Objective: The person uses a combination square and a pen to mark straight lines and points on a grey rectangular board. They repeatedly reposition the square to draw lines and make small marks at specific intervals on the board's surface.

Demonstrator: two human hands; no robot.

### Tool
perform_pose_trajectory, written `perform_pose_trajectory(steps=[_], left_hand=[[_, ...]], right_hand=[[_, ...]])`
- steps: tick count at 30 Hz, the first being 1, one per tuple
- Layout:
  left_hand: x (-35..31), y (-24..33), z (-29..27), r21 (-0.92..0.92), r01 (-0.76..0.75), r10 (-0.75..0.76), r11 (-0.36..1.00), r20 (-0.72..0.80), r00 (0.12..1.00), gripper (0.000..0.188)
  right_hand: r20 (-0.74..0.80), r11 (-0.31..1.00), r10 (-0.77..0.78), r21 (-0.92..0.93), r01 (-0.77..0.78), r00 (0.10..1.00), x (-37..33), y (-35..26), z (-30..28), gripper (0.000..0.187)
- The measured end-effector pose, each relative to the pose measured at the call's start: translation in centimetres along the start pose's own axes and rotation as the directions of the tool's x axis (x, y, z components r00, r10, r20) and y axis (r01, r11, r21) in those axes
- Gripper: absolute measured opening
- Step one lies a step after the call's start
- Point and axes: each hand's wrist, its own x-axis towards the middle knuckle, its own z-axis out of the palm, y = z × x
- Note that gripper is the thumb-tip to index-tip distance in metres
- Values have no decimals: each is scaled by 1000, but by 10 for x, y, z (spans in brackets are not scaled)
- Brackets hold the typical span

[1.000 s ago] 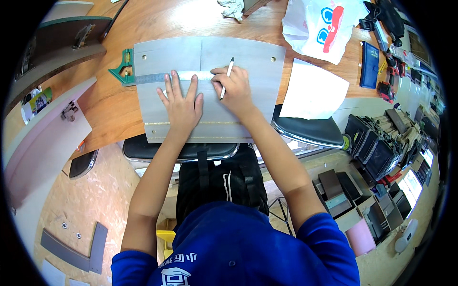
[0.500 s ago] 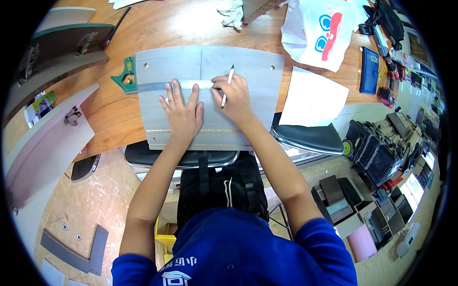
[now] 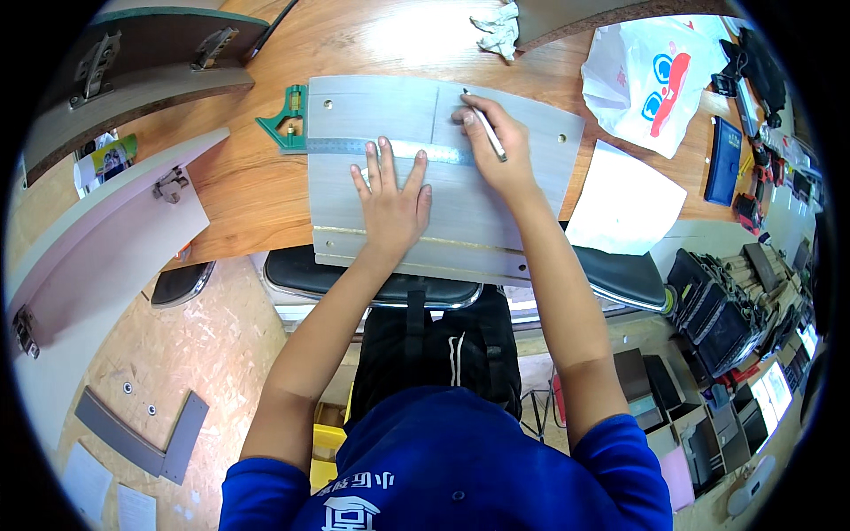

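A grey board [image 3: 376, 106] with drilled corner holes lies on the wooden table. Across it runs the steel blade [image 3: 336, 145] of a combination square, whose green head [image 3: 290, 122] sits against the board's left edge. My left hand [image 3: 392, 219] lies flat with fingers spread, its fingertips on the blade. In my right hand [image 3: 505, 159] is a slim white pen [image 3: 490, 135], its dark end pointing up and away from me. This hand is by the blade's right end, close to a dark line [image 3: 435, 115] drawn on the board.
Panels with metal hinges [image 3: 212, 46] stand at the left. Right of the board are a white paper sheet [image 3: 627, 199], a plastic bag [image 3: 642, 84] and a blue booklet [image 3: 723, 161]. Black stools [image 3: 372, 281] border the table's near edge. Grey strips [image 3: 124, 434] lie on the floor.
The whole view has shifted, with the board now further right. My right hand has left the blade's end and moved slightly farther away, tilting the pen leftward. My left hand stays on the blade.
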Motion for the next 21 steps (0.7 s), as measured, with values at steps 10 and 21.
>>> perform_pose_trajectory(steps=[10, 21], left_hand=[[2, -7, -20, -56, -34, 37, 998, 44, 998, 61], [74, -185, -86, -596, 606, -712, 527, 80, 698, 51]], right_hand=[[291, 744, -458, -392, 541, 840, -28, 25, 6, 23], [262, 733, -448, -439, 519, 855, -30, 23, 9, 17]])
